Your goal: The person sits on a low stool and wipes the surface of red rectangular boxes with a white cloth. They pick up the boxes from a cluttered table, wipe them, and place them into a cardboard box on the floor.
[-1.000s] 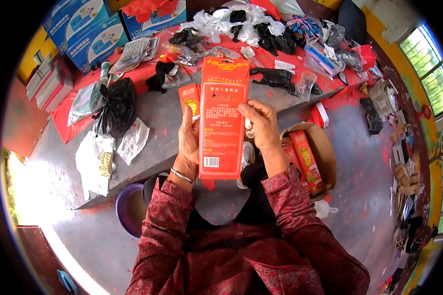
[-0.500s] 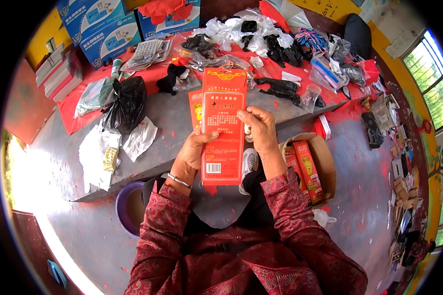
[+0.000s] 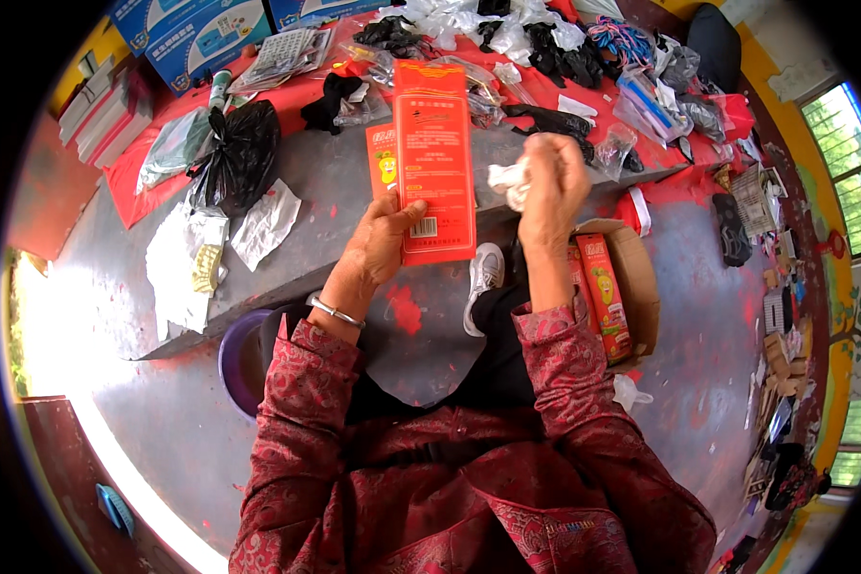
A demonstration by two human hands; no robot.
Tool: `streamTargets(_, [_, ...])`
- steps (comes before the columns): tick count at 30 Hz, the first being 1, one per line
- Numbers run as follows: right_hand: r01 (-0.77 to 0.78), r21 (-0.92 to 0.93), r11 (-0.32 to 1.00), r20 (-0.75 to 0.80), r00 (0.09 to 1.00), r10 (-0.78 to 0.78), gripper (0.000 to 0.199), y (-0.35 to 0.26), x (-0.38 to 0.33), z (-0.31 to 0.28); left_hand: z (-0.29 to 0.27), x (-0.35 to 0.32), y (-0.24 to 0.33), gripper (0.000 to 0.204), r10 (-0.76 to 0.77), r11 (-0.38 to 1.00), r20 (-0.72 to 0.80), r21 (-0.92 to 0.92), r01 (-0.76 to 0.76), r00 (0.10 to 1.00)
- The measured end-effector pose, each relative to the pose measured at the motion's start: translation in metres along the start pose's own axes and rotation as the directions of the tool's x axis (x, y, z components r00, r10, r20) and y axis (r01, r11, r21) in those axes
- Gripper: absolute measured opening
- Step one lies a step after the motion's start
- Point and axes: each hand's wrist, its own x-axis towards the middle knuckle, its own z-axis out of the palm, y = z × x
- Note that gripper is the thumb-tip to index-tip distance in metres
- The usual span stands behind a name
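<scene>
A tall red packet (image 3: 434, 163), flat and printed on its face, stands upright in the left hand (image 3: 378, 251), whose thumb and fingers pinch its lower left edge above the grey table (image 3: 316, 191); a smaller orange packet (image 3: 382, 165) sits tucked just behind it in the same grip. The right hand (image 3: 555, 187) is raised beside the red packet, apart from it, with the fingers curled shut around a crumpled white wad (image 3: 509, 180) of what looks like thin plastic or paper. Below that hand, on the floor beside the person's knee, an open cardboard box (image 3: 641, 287) holds several orange cartons (image 3: 603, 292) stood on edge. On the table's left part lie a black plastic bag (image 3: 239, 153) and white bags (image 3: 187, 258); the far edge carries a red cloth (image 3: 287, 100) heaped with dark and clear bagged goods, and blue boxes (image 3: 201, 33) stand at the far left corner. Judging by this layout, the packing looks midway: some cartons are boxed, the red packet is still in hand, and much loose stock remains on the table.
</scene>
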Motion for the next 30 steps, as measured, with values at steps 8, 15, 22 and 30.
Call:
streamTargets(8, [0.772, -0.344, 0.534, 0.696, 0.592, -0.407, 0.011, 0.022, -0.041, 0.034, -0.011, 0.005, 0.011, 0.033, 0.074, 0.956, 0.088, -0.29, -0.045, 0.993])
streamTargets(15, [-0.348, 0.171, 0.922, 0.073, 0.937, 0.341, 0.036, 0.033, 0.031, -0.048, 0.001, -0.012, 0.018, 0.039, -0.005, 1.0, 0.129, -0.02, 0.008, 0.992])
streamTargets(22, [-0.414, -0.013, 0.91, 0.45, 0.811, 0.375, 0.021, 0.018, 0.014, -0.033, 0.002, -0.015, 0.011, 0.045, -0.187, 0.971, 0.231, 0.193, 0.143, 0.955])
streamTargets(30, [-0.397, -0.192, 0.898, 0.59, 0.684, 0.429, 0.023, 0.02, -0.015, -0.009, 0.0, 0.005, 0.031, 0.049, 0.099, 0.95, 0.129, -0.308, -0.055, 0.987])
